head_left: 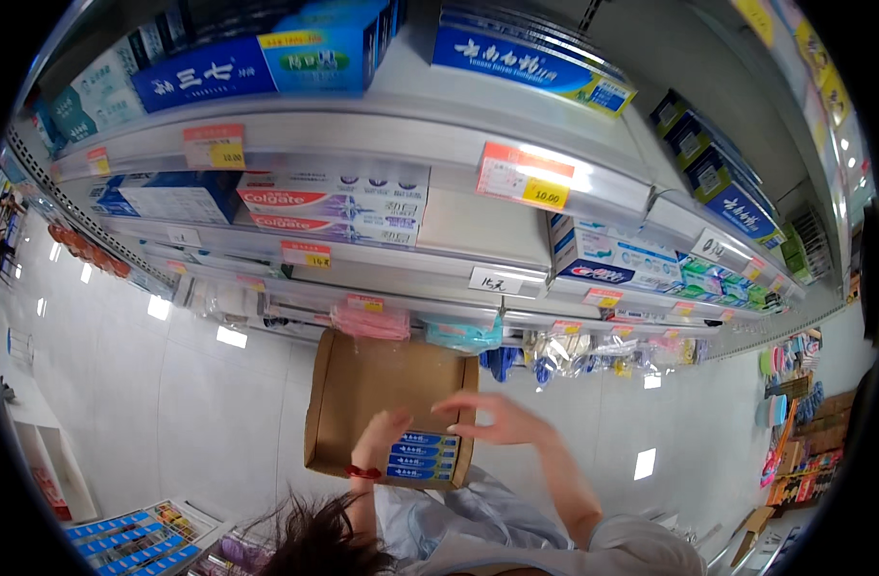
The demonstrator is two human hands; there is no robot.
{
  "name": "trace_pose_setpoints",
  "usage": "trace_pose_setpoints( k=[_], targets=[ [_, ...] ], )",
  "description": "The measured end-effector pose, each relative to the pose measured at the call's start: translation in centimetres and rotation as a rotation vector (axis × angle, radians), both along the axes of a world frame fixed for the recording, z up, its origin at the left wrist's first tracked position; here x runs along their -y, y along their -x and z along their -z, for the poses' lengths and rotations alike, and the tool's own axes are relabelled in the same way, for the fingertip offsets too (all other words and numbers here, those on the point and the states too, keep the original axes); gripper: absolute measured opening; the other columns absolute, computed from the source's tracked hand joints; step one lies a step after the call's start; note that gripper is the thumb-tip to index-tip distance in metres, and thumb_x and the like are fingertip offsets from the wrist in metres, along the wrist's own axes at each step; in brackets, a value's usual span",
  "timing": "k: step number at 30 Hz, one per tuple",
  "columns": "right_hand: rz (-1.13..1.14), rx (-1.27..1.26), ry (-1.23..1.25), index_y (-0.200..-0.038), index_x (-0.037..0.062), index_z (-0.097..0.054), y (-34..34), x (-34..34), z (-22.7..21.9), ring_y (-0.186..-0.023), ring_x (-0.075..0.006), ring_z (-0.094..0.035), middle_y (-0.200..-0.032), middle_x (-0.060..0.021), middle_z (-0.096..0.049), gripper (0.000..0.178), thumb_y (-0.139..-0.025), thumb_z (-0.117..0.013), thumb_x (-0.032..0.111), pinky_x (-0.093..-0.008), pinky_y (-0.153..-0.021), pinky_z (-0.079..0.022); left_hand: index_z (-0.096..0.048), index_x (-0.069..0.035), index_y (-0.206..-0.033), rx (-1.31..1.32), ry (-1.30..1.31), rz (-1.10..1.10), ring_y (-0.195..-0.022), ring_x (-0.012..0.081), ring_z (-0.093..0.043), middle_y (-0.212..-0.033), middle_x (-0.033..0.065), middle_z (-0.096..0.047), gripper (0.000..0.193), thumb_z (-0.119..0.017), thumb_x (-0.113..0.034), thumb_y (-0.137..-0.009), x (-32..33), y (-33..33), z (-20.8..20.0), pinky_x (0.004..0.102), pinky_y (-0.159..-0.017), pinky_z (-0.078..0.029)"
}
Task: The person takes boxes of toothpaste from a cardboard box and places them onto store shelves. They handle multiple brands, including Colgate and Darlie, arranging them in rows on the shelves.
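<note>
A shallow brown cardboard carton (pixel 370 370) stands open in front of me. Several blue toothpaste boxes (pixel 422 457) are stacked in its near right part. My left hand (pixel 389 424), with a red band at the wrist, hovers over the carton by the left end of the boxes. Its fingers point inward, a little blurred, and nothing shows in them. Over the carton's right edge is my right hand (pixel 492 418), its thumb and fingers apart and empty, just above the boxes' right end.
Store shelves rise ahead, bearing blue toothpaste boxes (pixel 526 65), red-and-white toothpaste boxes (pixel 334 204) and price tags (pixel 526 176). Pink packages (pixel 370 323) and teal packages (pixel 463 331) hang low above the carton's far edge. Pale tiled floor (pixel 238 403) lies around.
</note>
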State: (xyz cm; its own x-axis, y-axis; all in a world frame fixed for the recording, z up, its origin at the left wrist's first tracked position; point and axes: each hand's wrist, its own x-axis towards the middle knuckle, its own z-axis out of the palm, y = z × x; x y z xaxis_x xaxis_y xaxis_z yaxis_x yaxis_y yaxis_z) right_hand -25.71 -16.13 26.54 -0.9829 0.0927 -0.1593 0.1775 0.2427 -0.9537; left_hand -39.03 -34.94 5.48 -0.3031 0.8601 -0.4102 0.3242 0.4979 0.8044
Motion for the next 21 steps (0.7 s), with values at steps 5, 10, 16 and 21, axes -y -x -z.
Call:
trace_pose_setpoints(
  k=[5, 10, 16, 21],
  targets=[
    [0.066, -0.944, -0.155, -0.092, -0.0031, -0.064, 2.6, -7.1, -18.4, -0.082, -0.0272, -0.063, -0.09, -0.0195, -0.064, 0.026, -0.068, -0.06, 0.002, -0.0361, -0.075, -0.049, -0.059, -0.003, -0.108, -0.129, -0.853, -0.192, -0.086, 0.0232, -0.06, -0.101, 0.0105, -0.062, 0.029, -0.054, -0.001, -0.079, -5.2, 7.2, -26.5, 0.0324, -0.072, -0.047],
    [0.317, -0.72, -1.141, -0.104, -0.006, -0.058, 9.1, -13.7, -26.0, -0.108, -0.0314, -0.052, -0.117, -0.0175, -0.054, 0.042, -0.079, -0.062, 0.027, -0.0401, -0.091, -0.041, -0.058, -0.001, -0.107, -0.739, -1.23, 0.152, -0.101, 0.0293, -0.056, -0.112, 0.0146, -0.059, 0.027, -0.054, 0.0, -0.08, -11.4, 9.8, -42.5, 0.0327, -0.088, -0.042],
    [0.424, -0.564, -1.779, -0.108, -0.0105, -0.053, 12.9, -19.1, -22.8, -0.112, -0.0348, -0.049, -0.117, -0.026, -0.05, 0.066, -0.078, -0.06, 0.048, -0.0415, -0.093, -0.04, -0.046, -0.002, -0.124, -1.12, -0.851, -0.15, -0.119, 0.0303, -0.045, -0.131, 0.0169, -0.044, 0.05, -0.051, -0.035, -0.087, -22.3, 14.5, -43.1, 0.0369, -0.096, -0.038],
    [0.375, -0.325, -1.524, -0.097, -0.0103, -0.058, 12.6, -18.7, -24.4, -0.092, -0.0353, -0.06, -0.098, -0.0253, -0.059, 0.061, -0.077, -0.061, 0.048, -0.038, -0.08, -0.048, -0.033, -0.001, -0.134, -0.932, -0.574, -0.227, -0.122, 0.0325, -0.042, -0.133, 0.0205, -0.041, 0.076, -0.047, -0.056, -0.083, -23.6, 15.2, -42.4, 0.0382, -0.098, -0.037]
  ],
)
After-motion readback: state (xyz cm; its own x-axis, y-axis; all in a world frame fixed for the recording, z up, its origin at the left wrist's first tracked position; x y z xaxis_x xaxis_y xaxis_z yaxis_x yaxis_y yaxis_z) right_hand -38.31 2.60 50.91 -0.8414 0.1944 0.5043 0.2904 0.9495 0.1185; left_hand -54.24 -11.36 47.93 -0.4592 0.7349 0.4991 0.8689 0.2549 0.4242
